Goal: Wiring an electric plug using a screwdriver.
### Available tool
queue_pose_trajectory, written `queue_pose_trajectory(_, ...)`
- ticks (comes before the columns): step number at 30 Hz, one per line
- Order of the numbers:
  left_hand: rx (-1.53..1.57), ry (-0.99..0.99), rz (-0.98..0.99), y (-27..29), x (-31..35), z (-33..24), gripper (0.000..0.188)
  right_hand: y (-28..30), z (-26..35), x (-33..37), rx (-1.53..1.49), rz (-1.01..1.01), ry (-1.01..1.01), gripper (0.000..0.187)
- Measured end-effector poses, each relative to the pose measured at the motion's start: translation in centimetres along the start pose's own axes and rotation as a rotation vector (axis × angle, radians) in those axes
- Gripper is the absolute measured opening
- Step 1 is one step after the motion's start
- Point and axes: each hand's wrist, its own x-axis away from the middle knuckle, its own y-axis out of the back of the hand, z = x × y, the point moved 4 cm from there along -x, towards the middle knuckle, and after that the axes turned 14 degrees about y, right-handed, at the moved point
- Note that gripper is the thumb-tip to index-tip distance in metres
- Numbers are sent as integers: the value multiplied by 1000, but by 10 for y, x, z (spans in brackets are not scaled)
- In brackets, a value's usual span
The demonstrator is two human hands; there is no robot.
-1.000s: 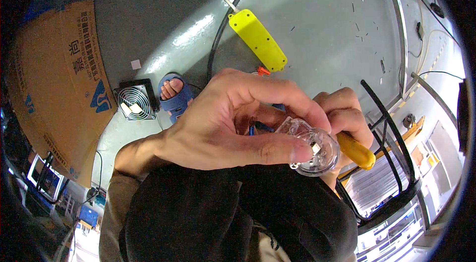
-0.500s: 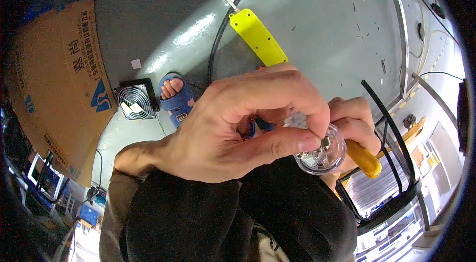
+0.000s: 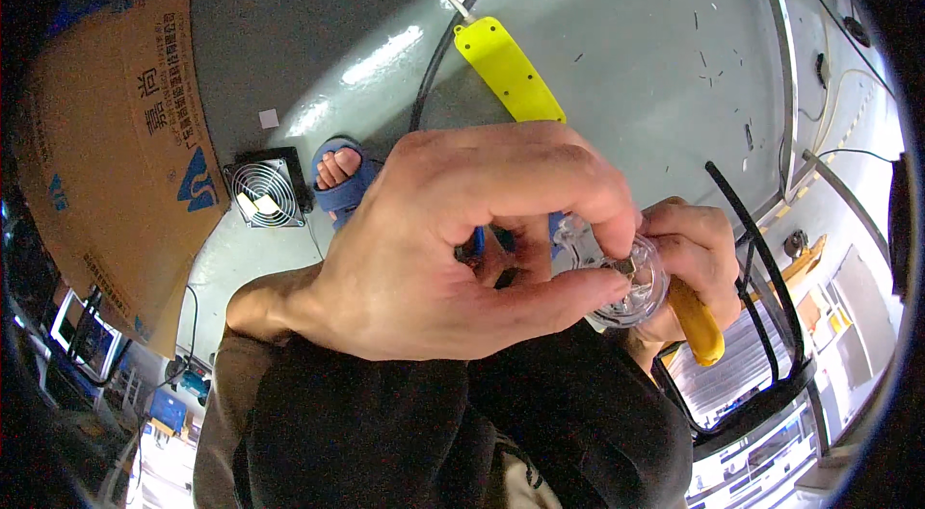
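My left hand (image 3: 405,254) is curled, with thumb and forefinger pinching at a small metallic part (image 3: 626,268) in a clear, round plastic piece (image 3: 651,295). The fingertips partly cover that part, and its kind is not plain. Right behind the clear piece, my right hand (image 3: 692,244) has its fingers wrapped round a tool with a yellow handle (image 3: 700,328). The handle's rounded end points down out of the fist; the tool's working end is hidden. Both hands meet at the clear piece, above my dark-trousered lap (image 3: 385,422).
A yellow power strip (image 3: 506,71) with a pale cable lies on the grey floor beyond my hands. At the left stand a large cardboard box (image 3: 106,162) and a small fan (image 3: 265,193) beside my sandalled foot (image 3: 339,172). A black metal frame (image 3: 771,316) is at the right.
The clear plastic piece has turned and shifted slightly up in view. The yellow handle now hangs more steeply. My left thumb and forefinger stay pinched at the small part.
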Motion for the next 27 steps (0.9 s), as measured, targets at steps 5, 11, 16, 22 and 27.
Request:
queue_pose_trajectory(5,-149,-140,-156,-2,6,-9,21,-1,6,-4,158,27,67,11)
queue_pose_trajectory(11,-289,-313,-181,-5,5,-10,20,3,8,-3,382,106,157,31)
queue_pose_trajectory(16,-187,-295,-123,-2,1,-5,21,2,8,-1,385,107,154,32)
queue_pose_trajectory(22,-160,-211,-223,-6,3,-11,17,-2,11,-9,382,60,151,26)
queue_pose_trajectory(27,-210,-362,-256,-7,2,-4,16,-3,9,-7,335,27,162,14)
